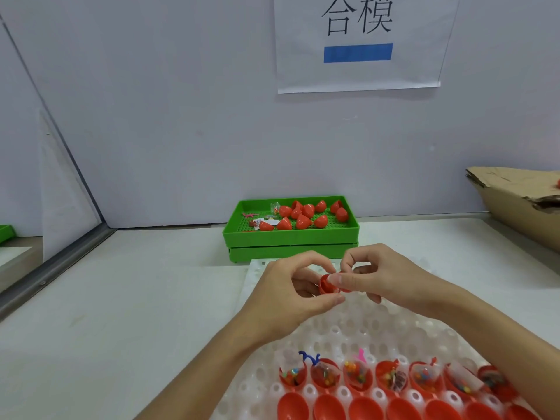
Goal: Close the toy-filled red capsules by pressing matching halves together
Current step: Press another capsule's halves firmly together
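While the left hand (298, 294) and right hand (383, 280) together pinch a red capsule (328, 285) above the white tray's (257, 286) far edge, its light, stiff, slippery shell likely wants rim-side fingertip grips.

A pale lavender-grey wall (181, 116) rises behind the white counter (106, 298), with a paper sign (360, 40) bearing black characters and a blue bar taped to it. At the counter's left edge a grey metal strip (51, 262) runs diagonally. Light is even and soft.
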The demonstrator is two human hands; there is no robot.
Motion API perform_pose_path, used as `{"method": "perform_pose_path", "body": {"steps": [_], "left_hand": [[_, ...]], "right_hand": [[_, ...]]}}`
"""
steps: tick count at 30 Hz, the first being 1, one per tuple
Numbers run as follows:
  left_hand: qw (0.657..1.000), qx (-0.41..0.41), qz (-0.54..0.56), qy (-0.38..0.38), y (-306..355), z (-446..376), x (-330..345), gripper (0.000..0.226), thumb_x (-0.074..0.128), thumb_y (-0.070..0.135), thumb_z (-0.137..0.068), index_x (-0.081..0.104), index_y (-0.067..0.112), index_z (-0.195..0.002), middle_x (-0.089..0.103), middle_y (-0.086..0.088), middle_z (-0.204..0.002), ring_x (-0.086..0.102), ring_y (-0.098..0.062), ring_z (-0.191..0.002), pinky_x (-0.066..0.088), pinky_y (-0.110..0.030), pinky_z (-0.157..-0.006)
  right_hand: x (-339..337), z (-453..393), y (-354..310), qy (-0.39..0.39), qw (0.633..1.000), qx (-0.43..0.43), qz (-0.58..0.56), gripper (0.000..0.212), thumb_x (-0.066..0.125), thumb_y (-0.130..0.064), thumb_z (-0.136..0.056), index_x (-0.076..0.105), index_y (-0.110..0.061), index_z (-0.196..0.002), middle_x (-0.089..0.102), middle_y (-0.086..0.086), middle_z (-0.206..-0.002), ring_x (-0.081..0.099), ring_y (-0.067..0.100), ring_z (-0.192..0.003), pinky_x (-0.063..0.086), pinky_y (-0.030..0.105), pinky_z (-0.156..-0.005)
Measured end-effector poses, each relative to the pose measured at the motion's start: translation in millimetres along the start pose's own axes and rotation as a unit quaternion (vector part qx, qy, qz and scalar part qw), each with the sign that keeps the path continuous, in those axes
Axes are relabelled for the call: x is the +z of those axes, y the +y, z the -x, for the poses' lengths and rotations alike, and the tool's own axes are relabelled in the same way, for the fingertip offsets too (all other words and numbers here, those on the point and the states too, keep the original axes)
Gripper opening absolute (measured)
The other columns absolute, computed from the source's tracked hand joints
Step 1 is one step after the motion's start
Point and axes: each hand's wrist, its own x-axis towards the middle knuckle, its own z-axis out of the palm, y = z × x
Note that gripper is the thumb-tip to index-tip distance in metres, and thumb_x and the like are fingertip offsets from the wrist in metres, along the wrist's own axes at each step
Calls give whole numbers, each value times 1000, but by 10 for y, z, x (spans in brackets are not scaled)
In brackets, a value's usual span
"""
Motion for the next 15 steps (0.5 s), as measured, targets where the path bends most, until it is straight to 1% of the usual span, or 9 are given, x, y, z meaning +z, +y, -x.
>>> {"method": "perform_pose_path", "body": {"steps": [3, 6, 7, 9, 10, 12, 13, 15], "left_hand": [[1000, 2, 5, 8, 1, -1, 5, 18, 80, 16, -83, 70, 19, -97, 77, -1, -85, 75, -16, -78, 60, -27, -77], [1000, -1, 15, 20, 5, -9, 2, 17, 79, 14, -84, 70, 14, -98, 77, -4, -84, 75, -18, -78, 59, -24, -75], [999, -2, 24, 26, 5, -14, -3, 17, 78, 13, -84, 70, 12, -99, 77, -5, -84, 74, -19, -77, 58, -23, -73], [998, -5, 48, 40, 2, -21, -14, 15, 76, 10, -86, 69, 9, -99, 77, -7, -83, 75, -20, -77, 57, -22, -71], [997, -6, 60, 48, 1, -26, -19, 14, 75, 9, -86, 69, 8, -99, 77, -8, -84, 75, -21, -78, 57, -23, -71], [995, -6, 81, 60, -1, -29, -27, 14, 74, 7, -87, 68, 6, -99, 77, -10, -85, 75, -22, -79, 59, -25, -72], [994, -5, 87, 64, -1, -31, -31, 14, 74, 6, -86, 68, 5, -99, 77, -11, -85, 75, -23, -79, 59, -26, -73], [994, -4, 85, 64, -6, -31, -31, 15, 75, 7, -86, 68, 6, -99, 77, -10, -85, 75, -22, -80, 60, -29, -76]], "right_hand": [[-2, 4, -3, -4, 1000, -3, 1, 34, 77, -41, -82, 58, -17, -67, 59, -11, -63, 46, 4, -51, 37, 17, -48], [-13, 5, 11, 12, 1000, -14, -18, 29, 74, -42, -85, 61, -20, -72, 61, -8, -68, 49, 6, -52, 39, 18, -47], [-17, 3, 14, 20, 999, -16, -33, 24, 71, -40, -90, 62, -21, -76, 62, -8, -70, 51, 8, -55, 39, 19, -47], [-29, -16, 58, 38, 996, -1, -75, 12, 61, -24, -99, 66, -21, -90, 66, -4, -75, 56, 14, -63, 39, 22, -46], [-34, -27, 79, 45, 995, 12, -90, 17, 54, -13, -101, 68, -21, -97, 69, -4, -78, 59, 16, -66, 39, 23, -46], [-39, -32, 89, 43, 995, 31, -89, 38, 44, 6, -97, 71, -20, -107, 74, -3, -87, 64, 18, -70, 40, 22, -46], [-43, -35, 86, 33, 996, 32, -79, 44, 42, 11, -94, 72, -18, -110, 76, 0, -93, 66, 18, -72, 41, 22, -47], [-51, -35, 83, 7, 997, 23, -73, 41, 46, 11, -94, 74, -14, -111, 76, 7, -98, 68, 19, -76, 42, 20, -49]]}}
